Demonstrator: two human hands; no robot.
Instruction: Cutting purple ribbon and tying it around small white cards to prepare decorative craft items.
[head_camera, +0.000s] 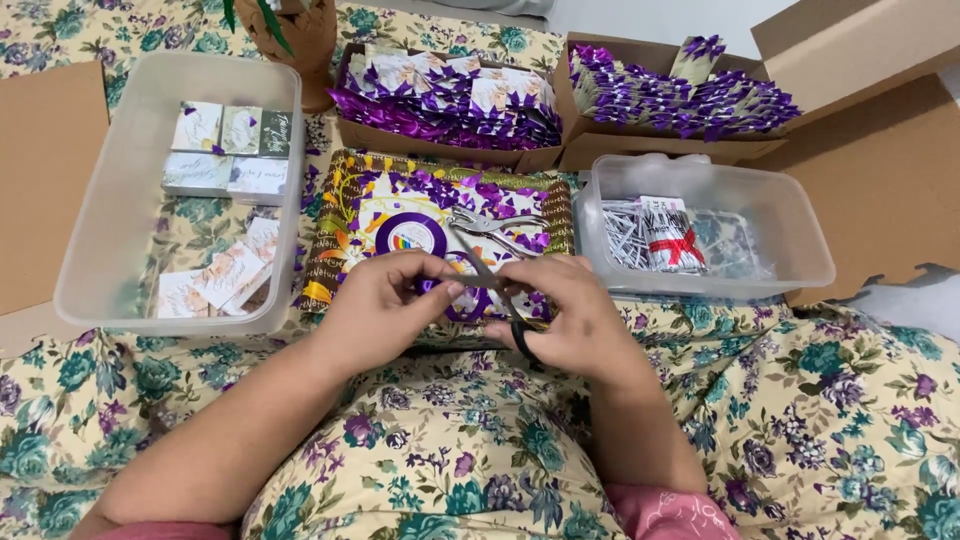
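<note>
My right hand (575, 315) grips black-handled scissors (500, 295), blades pointing up and left toward my left hand. My left hand (385, 300) pinches a strip of purple ribbon (432, 287) between thumb and fingers, close to the blades. Both hands hover over a patterned tray (335, 215) littered with purple ribbon scraps. A purple ribbon spool (410, 235) and a metal hole punch (495, 228) lie on the tray just beyond my fingers.
A clear bin (120, 190) at left holds small cards and boxes. Another clear bin (790, 230) at right holds wrapped packets with a red bow. Two cardboard boxes (560, 150) of purple-ribboned packets stand behind. A floral cloth (820, 420) covers the floor and my lap.
</note>
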